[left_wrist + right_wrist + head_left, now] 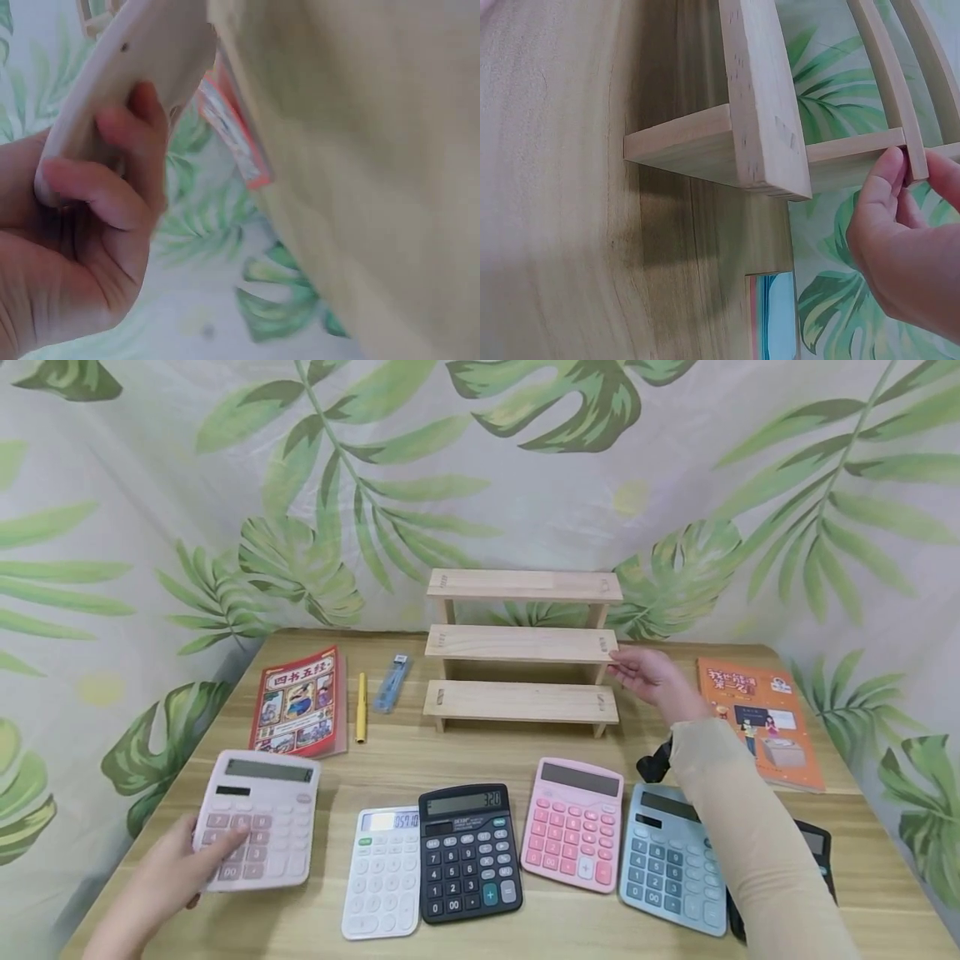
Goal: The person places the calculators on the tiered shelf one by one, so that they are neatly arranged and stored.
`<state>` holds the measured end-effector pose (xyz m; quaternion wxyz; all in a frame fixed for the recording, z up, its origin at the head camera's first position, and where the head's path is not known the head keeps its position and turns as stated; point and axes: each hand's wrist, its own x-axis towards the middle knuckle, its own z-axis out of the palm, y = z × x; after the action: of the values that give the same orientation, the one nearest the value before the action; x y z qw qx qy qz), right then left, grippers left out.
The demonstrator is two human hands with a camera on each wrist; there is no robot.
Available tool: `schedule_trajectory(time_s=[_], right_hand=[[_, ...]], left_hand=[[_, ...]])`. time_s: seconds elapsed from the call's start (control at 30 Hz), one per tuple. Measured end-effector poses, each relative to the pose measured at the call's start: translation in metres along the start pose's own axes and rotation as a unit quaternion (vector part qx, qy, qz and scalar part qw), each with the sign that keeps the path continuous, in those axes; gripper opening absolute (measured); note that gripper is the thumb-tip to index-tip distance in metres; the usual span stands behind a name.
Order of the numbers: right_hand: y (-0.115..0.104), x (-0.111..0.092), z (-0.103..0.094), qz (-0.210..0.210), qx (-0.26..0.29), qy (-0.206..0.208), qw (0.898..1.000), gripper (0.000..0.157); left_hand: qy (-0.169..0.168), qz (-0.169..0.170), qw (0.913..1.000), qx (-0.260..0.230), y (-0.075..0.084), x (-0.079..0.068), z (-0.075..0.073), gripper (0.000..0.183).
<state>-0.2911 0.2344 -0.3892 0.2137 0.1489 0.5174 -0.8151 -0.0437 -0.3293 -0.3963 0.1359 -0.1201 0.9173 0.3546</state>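
On the left side of the head view, my left hand [168, 875] holds a whitish calculator [288, 835] with greyish-pink number keys, thumb over the keys. In the left wrist view the fingers curl under the calculator's back [154, 45]. My right hand [649, 675] pinches the right end of the middle shelf of a three-tier wooden rack [517, 645]. Thumb and fingers meet at that board's end in the right wrist view, where the rack's lowest board [761, 97] is nearer the camera. The rack stands at the table's back, its shelves bare.
Along the front lie a white calculator [382, 877], a black one [468, 852], a pink one [573, 827] and a blue one [663, 860]. Another dark calculator [817, 852] is partly behind my right sleeve. Books [300, 702] [765, 718] flank the rack; a yellow pen [362, 708] lies left.
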Motion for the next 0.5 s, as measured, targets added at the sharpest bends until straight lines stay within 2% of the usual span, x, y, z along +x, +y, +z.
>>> schedule_trajectory(time_s=[0.07, 0.13, 0.2, 0.23, 0.3, 0.37, 0.4, 0.43, 0.5], right_hand=[[0.001, 0.004, -0.004, -0.006, 0.000, -0.001, 1.000, 0.007], [0.003, 0.008, -0.008, -0.013, -0.005, -0.006, 1.000, 0.011], [0.006, 0.013, -0.015, -0.021, 0.001, -0.032, 0.999, 0.015], [0.007, 0.014, -0.016, -0.024, 0.001, -0.034, 0.999, 0.017], [0.007, 0.014, -0.017, -0.026, -0.001, -0.036, 0.999, 0.017], [0.007, 0.011, -0.015, -0.025, 0.000, -0.029, 0.999, 0.016], [0.006, 0.008, -0.011, -0.024, -0.011, -0.011, 1.000, 0.016], [0.005, 0.006, -0.008, -0.023, -0.012, -0.004, 1.000, 0.016], [0.003, 0.003, -0.003, -0.020, -0.013, 0.002, 1.000, 0.017]], left_hand=[[-0.007, 0.023, 0.9994, -0.027, 0.017, 0.006, -0.001, 0.054], [-0.036, 0.057, 0.9942, -0.083, 0.037, 0.014, 0.000, 0.049], [-0.087, 0.095, 0.9789, -0.159, 0.059, 0.023, 0.004, 0.042], [-0.124, 0.111, 0.9647, -0.204, 0.070, 0.029, 0.008, 0.037], [-0.202, 0.124, 0.9297, -0.282, 0.093, 0.039, 0.016, 0.030], [-0.270, 0.114, 0.8947, -0.337, 0.116, 0.050, 0.028, 0.029], [-0.295, 0.103, 0.8810, -0.355, 0.127, 0.056, 0.035, 0.030], [-0.316, 0.091, 0.8697, -0.368, 0.138, 0.061, 0.042, 0.034], [-0.340, 0.068, 0.8591, -0.377, 0.157, 0.070, 0.056, 0.041]])
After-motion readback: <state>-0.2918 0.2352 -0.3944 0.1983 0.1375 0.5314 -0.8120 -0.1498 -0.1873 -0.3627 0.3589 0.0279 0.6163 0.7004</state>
